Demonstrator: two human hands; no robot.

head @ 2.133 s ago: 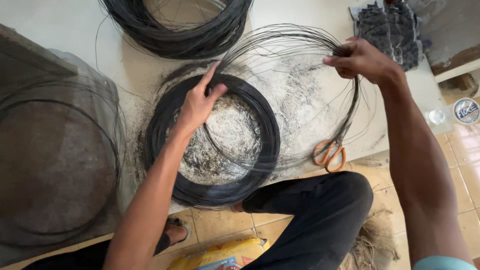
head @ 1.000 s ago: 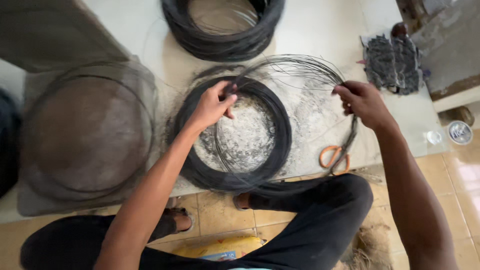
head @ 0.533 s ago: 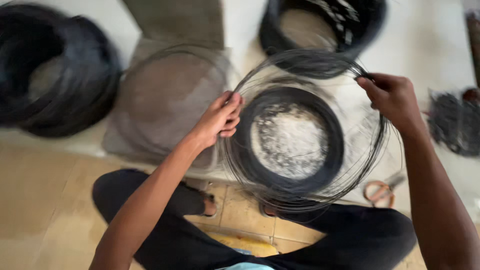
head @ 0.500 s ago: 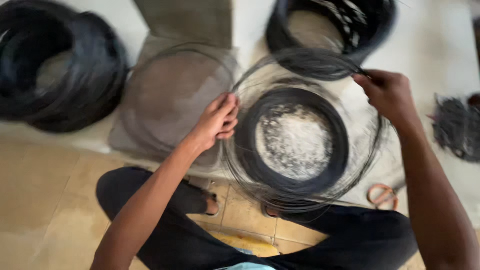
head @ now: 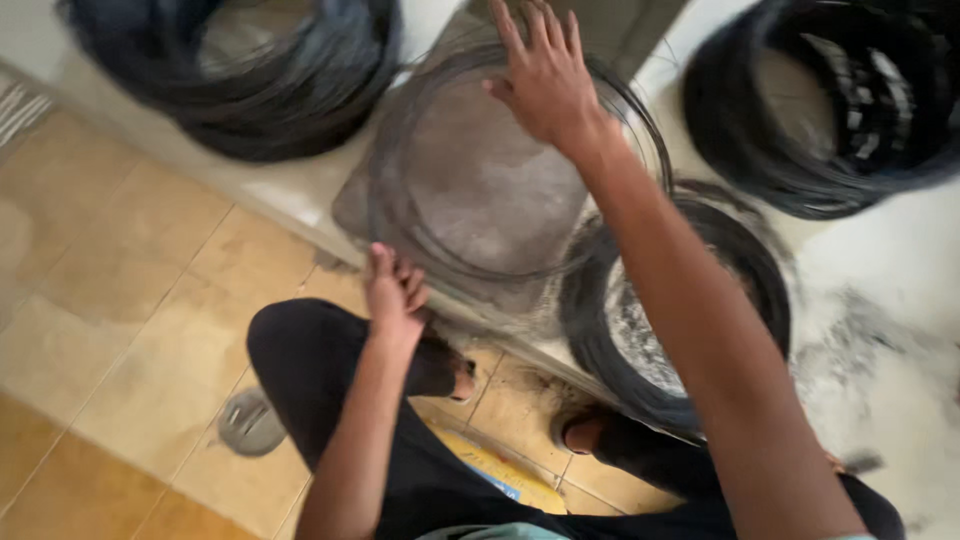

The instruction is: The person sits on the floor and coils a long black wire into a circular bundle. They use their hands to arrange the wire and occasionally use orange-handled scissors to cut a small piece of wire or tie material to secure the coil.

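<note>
A loop of thin dark wire [head: 392, 200] lies flat on a grey mat [head: 480, 190] on the pale raised floor. My right hand [head: 545, 72] reaches across over the loop's far edge, fingers spread, holding nothing. Down at the mat's near edge, my left hand [head: 395, 290] rests by the loop with its fingers stretched out and nothing gripped. A thick black wire coil [head: 590, 300] lies just right of the mat, under my right forearm.
Two more big black wire coils lie at the back, one on the left [head: 270, 100] and one on the right [head: 800, 150]. I sit cross-legged in dark trousers [head: 320, 370] on tan floor tiles [head: 120, 330]. A small round metal lid [head: 250, 420] sits by my knee.
Both hands held the thin wire loop over the thick coil. Now the loop lies on the grey mat to the left and both hands have let go. The view swung left.
</note>
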